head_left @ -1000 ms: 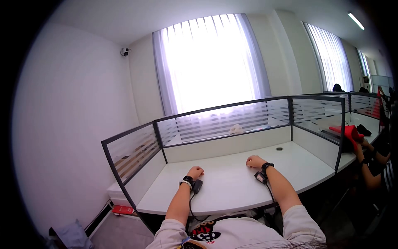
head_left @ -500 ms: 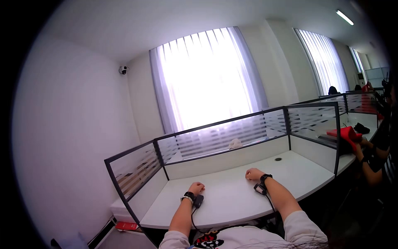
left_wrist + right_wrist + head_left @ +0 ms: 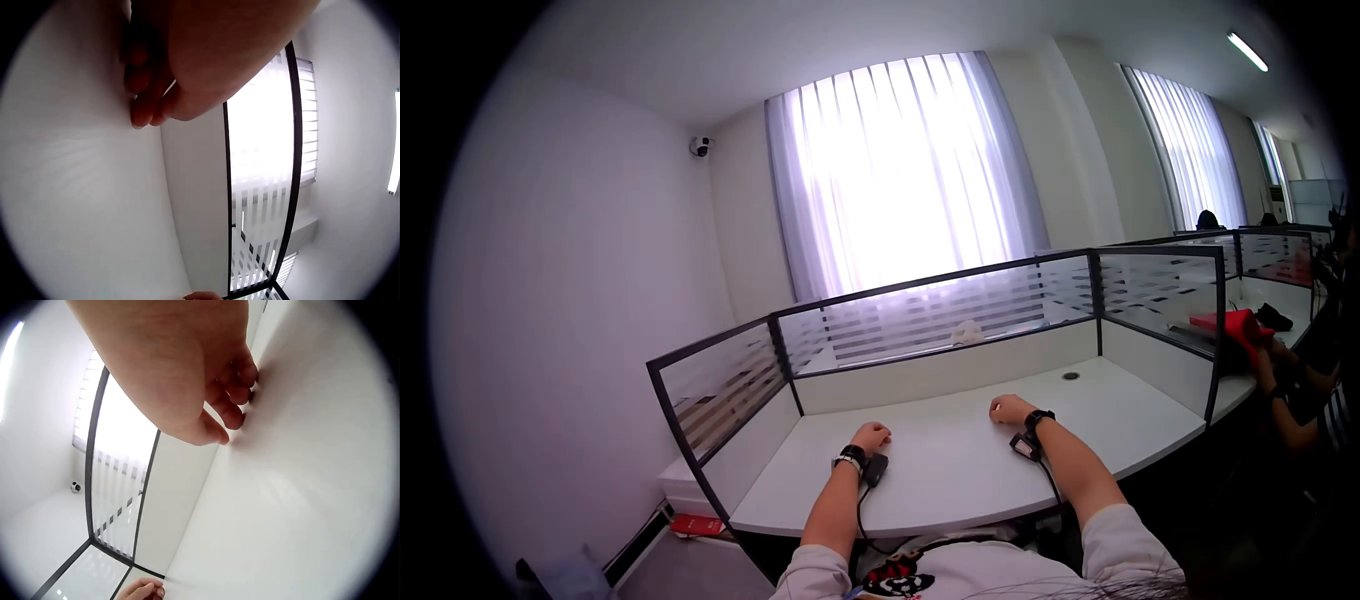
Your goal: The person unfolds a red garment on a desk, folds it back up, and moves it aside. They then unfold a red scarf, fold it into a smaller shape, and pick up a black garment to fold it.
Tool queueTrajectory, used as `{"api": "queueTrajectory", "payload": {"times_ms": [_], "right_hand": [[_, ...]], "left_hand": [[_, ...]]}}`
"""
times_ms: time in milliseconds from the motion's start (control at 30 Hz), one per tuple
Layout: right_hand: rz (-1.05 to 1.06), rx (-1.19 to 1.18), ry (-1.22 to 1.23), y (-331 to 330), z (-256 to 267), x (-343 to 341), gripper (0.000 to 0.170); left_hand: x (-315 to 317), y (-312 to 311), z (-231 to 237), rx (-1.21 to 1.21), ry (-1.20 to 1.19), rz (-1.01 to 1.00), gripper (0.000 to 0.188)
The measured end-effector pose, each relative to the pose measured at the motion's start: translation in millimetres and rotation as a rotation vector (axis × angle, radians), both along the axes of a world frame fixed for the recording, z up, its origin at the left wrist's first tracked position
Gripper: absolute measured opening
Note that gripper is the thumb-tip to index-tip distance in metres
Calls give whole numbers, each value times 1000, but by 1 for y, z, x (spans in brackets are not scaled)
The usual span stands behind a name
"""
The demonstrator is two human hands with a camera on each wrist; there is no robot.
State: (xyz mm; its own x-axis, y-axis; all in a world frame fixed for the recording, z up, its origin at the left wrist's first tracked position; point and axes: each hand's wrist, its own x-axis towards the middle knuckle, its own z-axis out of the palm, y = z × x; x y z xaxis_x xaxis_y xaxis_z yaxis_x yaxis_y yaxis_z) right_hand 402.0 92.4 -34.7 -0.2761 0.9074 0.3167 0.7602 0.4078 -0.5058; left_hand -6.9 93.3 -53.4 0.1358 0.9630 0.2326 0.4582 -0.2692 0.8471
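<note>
We see a white desk (image 3: 945,465), smooth and faintly glossy, with a curved near edge and a small round dark-rimmed hole (image 3: 1070,376) beyond and to the right of our right hand (image 3: 1011,409). The desk lies beneath both hands and spreads between them; the right fingertips touch its top. Our left hand (image 3: 871,437) is low over it, apart from the right; we cannot tell whether it touches. Both hands hold nothing, their fingers loosely bent. Small dark devices (image 3: 877,471) sit at our wrists. Ahead of the hands stands a dark-framed, striped partition (image 3: 930,325), with a bright curtained window (image 3: 910,180) beyond.
</note>
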Motion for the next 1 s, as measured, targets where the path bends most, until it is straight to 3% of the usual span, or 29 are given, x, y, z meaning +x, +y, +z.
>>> {"api": "queueTrajectory", "payload": {"times_ms": [367, 567, 667, 933, 1000], "right_hand": [[-27, -68, 5, 1, 1, 1, 26], [-13, 108, -97, 25, -14, 1, 29], [-14, 9, -59, 17, -5, 1, 29], [-7, 30, -66, -4, 6, -4, 30], [-61, 30, -32, -12, 4, -5, 28]], "left_hand": [[-1, 4, -2, 13, 35, 3, 26], [-5, 15, -10, 20, 18, -4, 25], [-1, 8, -2, -5, 41, 57, 25], [-2, 1, 3, 39, 57, 51, 23], [3, -6, 3, 2, -60, 36, 23]]}}
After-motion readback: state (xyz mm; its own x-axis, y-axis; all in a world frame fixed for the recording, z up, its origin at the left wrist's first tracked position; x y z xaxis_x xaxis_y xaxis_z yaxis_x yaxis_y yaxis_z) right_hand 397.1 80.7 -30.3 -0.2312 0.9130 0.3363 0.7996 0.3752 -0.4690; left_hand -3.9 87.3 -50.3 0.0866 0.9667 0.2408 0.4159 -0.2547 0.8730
